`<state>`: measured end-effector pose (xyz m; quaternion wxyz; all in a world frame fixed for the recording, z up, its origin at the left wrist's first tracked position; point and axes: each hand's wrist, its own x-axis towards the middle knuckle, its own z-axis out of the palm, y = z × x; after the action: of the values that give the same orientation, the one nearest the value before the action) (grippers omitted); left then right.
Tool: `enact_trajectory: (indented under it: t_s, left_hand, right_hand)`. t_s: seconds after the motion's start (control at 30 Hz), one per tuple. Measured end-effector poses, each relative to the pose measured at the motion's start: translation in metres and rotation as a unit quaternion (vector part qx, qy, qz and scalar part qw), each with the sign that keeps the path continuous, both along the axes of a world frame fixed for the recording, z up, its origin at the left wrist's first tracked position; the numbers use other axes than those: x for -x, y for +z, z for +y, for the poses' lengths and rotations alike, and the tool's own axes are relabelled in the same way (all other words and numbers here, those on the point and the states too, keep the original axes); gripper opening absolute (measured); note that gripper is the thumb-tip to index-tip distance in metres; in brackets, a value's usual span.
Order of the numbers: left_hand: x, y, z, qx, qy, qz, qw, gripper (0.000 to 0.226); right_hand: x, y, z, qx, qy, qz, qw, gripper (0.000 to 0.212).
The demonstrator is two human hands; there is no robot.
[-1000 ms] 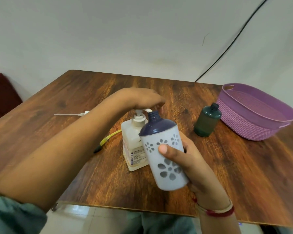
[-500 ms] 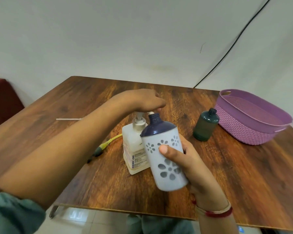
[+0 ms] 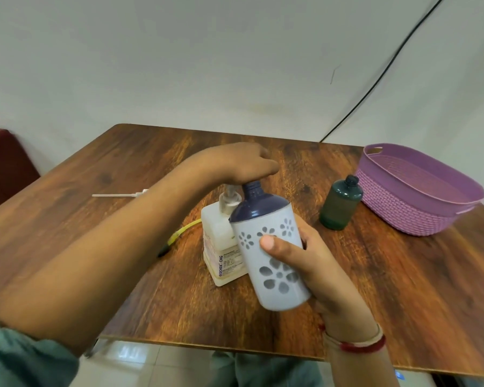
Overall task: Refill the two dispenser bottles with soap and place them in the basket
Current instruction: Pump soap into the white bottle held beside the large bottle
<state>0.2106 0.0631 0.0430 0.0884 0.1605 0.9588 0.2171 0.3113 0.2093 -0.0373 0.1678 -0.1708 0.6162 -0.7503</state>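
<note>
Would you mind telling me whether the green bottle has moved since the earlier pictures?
No. The green bottle stands upright at the same spot, just left of the purple basket, as before; only the camera view shifted.

A pump bottle (image 3: pixel 221 247) stands mid-worktop (image 3: pixel 403 289), with the left grip (image 3: pixel 243 163) resting on its pump head. At its 5 o'clock, just in front, the right grip (image 3: pixel 319 269) holds a dispenser bottle (image 3: pixel 277 277) tilted, its neck up under the left grip. At 2 o'clock stands a second dispenser bottle (image 3: pixel 340 206), with the basket (image 3: pixel 403 216) just beyond it. A loose pump stem (image 3: pixel 118 194) lies at 10 o'clock and a cord (image 3: pixel 179 233) at 9.
</note>
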Motion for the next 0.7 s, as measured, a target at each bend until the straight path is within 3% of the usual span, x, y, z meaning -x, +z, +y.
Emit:
enact_trajectory:
  t_s: [0.13,0.3,0.37,0.5,0.7]
  left_hand:
    - [0.002,-0.007,-0.001,-0.013,0.008,-0.06,0.998,0.036]
    - [0.01,0.002,-0.003,0.053,0.004,-0.009,0.999,0.037]
    - [0.01,-0.002,-0.003,0.025,0.012,0.007,1.0,0.033]
    - [0.007,-0.013,-0.001,-0.007,0.013,-0.065,0.998,0.031]
    - [0.01,-0.002,0.0,0.014,0.003,0.049,0.999,0.029]
  right_hand:
    - [0.001,-0.005,-0.002,0.008,-0.006,-0.013,1.0,0.042]
    - [0.005,0.001,0.0,0.006,-0.001,-0.006,1.0,0.044]
    - [0.006,0.001,0.0,0.0,0.002,-0.004,1.0,0.045]
    - [0.004,-0.006,-0.001,0.001,0.0,-0.015,1.0,0.045]
    - [0.005,0.001,-0.001,0.005,0.005,-0.001,1.0,0.038]
